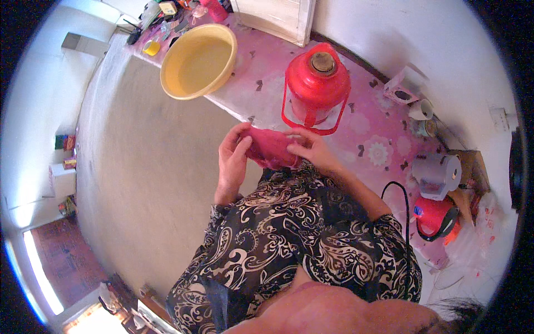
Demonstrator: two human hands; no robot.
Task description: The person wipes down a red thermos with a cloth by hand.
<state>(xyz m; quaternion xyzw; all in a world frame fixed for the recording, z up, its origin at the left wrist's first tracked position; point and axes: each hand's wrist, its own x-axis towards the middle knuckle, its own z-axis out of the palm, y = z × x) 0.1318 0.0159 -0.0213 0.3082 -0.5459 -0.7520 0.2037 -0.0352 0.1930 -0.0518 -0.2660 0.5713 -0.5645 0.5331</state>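
A dark pink cloth (273, 146), bunched and folded, is stretched between my two hands in front of my waist. My left hand (234, 154) grips its left end, with the thumb lying on top. At the other end, the fingers of my right hand (308, 148) are closed on the cloth. Just beyond my right hand stands a red thermos flask (319, 83) with a cork stopper (323, 62) and its handle hanging toward me. Farther off to the left, a yellow plastic basin (198, 62) sits tilted in view at the table's edge.
A pink flower-patterned tablecloth (358, 125) covers the table along the wall. On the right are a white mug (421, 109), a clear plastic container (436, 175) and a red electric kettle (436, 217). A yellow tape roll (152, 47) lies near the far clutter. The bare floor (146, 167) extends left.
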